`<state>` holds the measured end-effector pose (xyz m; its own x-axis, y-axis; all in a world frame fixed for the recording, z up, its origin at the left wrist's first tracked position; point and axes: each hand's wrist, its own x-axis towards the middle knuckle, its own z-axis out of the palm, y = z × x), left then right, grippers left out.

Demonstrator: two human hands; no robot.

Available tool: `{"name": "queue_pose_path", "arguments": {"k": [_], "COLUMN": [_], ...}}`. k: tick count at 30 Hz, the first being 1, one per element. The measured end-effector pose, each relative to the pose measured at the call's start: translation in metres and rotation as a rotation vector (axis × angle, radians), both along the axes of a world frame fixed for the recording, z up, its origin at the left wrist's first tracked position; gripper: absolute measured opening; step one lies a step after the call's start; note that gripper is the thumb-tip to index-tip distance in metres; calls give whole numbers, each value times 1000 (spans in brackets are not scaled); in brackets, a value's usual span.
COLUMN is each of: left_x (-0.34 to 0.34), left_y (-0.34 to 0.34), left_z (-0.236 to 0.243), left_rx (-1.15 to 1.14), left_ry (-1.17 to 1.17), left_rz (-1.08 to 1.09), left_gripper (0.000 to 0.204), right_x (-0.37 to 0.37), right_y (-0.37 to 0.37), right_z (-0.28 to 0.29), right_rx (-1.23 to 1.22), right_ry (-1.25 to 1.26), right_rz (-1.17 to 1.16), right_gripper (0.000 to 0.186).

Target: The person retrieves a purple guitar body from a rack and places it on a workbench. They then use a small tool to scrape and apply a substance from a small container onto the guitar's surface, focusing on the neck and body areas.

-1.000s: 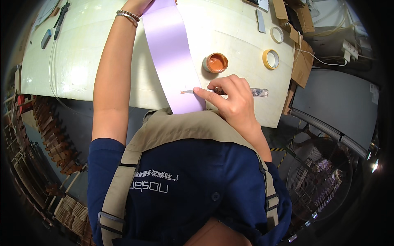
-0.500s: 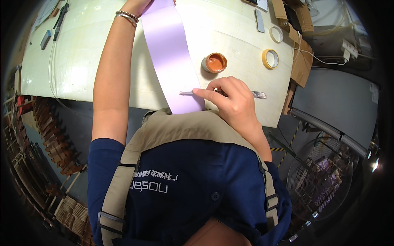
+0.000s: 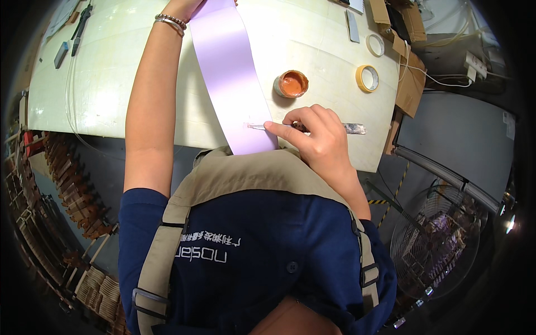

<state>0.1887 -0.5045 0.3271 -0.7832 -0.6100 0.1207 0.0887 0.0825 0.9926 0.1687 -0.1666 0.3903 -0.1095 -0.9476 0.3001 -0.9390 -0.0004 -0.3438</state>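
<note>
Ribbon: I see a wide lilac ribbon [image 3: 229,72] lying lengthwise down the pale tabletop [image 3: 100,95].
Right hand: my right hand [image 3: 315,139] pinches a thin brush [image 3: 352,128], its tip on the ribbon.
Left hand: my left hand [image 3: 187,5] is mostly out of view at the ribbon's far end; grip unclear.
Nearby: orange paint jar [image 3: 291,84], yellow tape roll [image 3: 367,78].

Two rolls of yellow masking tape [image 3: 367,78] sit on the pale counter [image 3: 100,84], cardboard scraps [image 3: 410,84] at its edge, round wire fan [image 3: 432,245] on floor.
</note>
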Motion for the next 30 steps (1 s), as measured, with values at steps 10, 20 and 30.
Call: {"name": "queue_pose_path", "arguments": {"k": [10,20,30], "left_x": [3,7,8], "left_y": [-3,-3,-5], "left_z": [-1,-1,-2], "left_rx": [-33,-98,-60], "left_ry": [-7,-79,-27], "left_rz": [42,77,61], "left_gripper": [35,34,33], "right_x": [0,0,0], "right_y": [1,3,0], "right_z": [3,-1,-2], "right_rx": [-10,-43,-50], "right_ry": [-22,7,-30], "right_rz": [27,15,7], "right_gripper": [28,31,30]}}
